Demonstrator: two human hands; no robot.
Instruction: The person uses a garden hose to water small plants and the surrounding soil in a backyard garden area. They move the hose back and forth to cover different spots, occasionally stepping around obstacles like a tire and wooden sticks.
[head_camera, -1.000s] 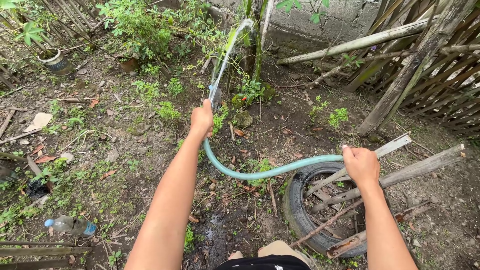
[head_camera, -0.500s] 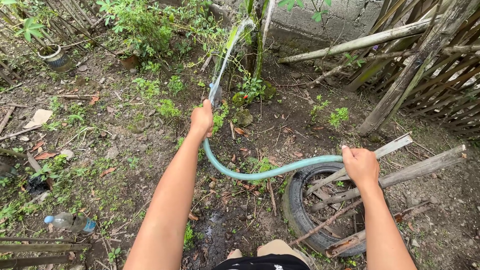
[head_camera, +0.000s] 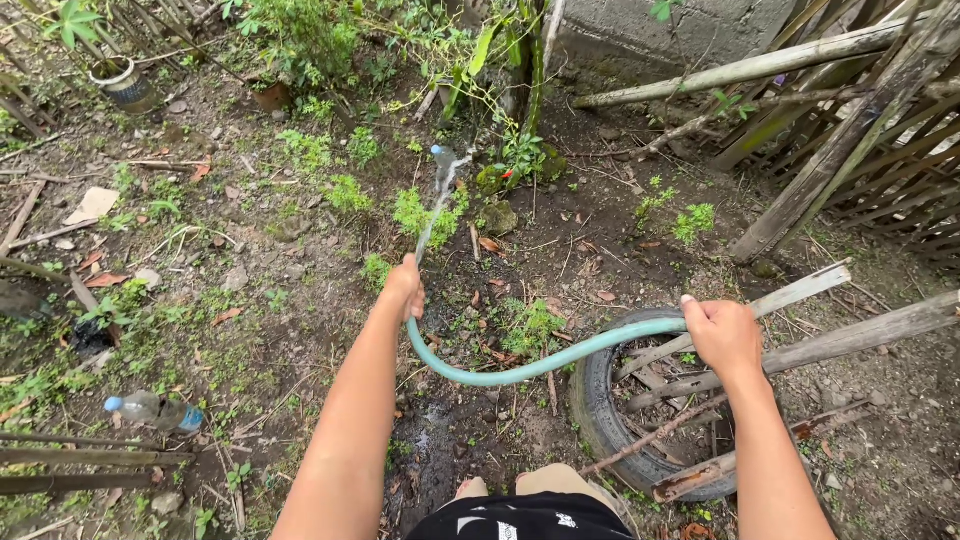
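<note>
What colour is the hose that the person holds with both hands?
The hose is pale teal green, seen best in the head view.

It was a rough backyard garden: bare soil (head_camera: 300, 330) with weeds, a bamboo fence (head_camera: 860, 150), an old tyre (head_camera: 600, 420), and a concrete wall (head_camera: 680, 25).

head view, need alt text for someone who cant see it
Seen from above, a person's left hand grips the end of a green hose, spraying water toward small plants, while the right hand holds the hose further back. An old tyre with sticks across it lies on the dirt below the right hand, and a plastic bottle lies at left.
</note>
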